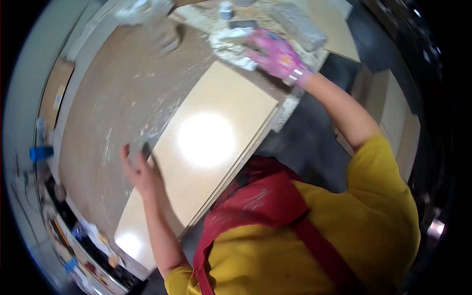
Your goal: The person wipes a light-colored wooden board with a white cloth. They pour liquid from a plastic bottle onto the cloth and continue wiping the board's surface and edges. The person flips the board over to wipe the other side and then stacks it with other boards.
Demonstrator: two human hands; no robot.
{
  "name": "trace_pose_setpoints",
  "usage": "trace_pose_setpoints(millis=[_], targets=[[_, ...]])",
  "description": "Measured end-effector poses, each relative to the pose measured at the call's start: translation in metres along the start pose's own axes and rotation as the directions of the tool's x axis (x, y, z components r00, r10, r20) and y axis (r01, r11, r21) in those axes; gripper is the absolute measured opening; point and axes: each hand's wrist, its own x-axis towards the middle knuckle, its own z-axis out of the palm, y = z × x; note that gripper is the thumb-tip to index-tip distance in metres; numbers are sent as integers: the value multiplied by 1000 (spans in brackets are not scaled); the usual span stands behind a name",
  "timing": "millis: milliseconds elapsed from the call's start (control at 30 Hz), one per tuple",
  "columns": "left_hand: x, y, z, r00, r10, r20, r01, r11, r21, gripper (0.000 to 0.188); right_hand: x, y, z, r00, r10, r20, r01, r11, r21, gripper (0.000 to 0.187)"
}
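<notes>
My left hand [141, 173] is bare and hovers over the left long edge of a pale, smooth wood-look board [196, 174], its fingers apart. Close to its fingertips shows a small dark thing [146, 149], blurred; whether it touches the hand I cannot tell. At the far right, my right hand [278, 55] wears a pink patterned glove and stretches to a crumpled white cloth [232, 48]. Its thumb and fingers are spread at the cloth's right edge. The board lies slantwise, nearest to my red apron, with another layer showing beneath its near edge.
Below the board is a brown, scuffed work table [105, 105]. Beyond the cloth lie a dark block [243, 24], a small white bottle [226, 11] and a greyish wrapped slab [298, 27]. Clear plastic [147, 12] rests at the far edge. Pale panels [386, 98] stand at the right.
</notes>
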Motion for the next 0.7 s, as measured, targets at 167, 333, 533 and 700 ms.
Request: trace_pose_setpoints(millis=[167,333,533,700], targets=[[-70,-141,-252,896,-221,-386,395,796,459,46,-84,1,-1,906,335,259,-421,780,462,41],[-203,-209,-356,832,-357,-425,553,602,576,54,-99,-12,48,900,220,376,-404,746,529,45],[-200,-200,-348,662,-617,-426,750,544,377,58,-101,-24,57,848,444,290,-531,714,456,46],[-216,-204,-334,669,-565,-483,734,603,311,57,-93,2,77,777,578,250,-629,718,297,76]])
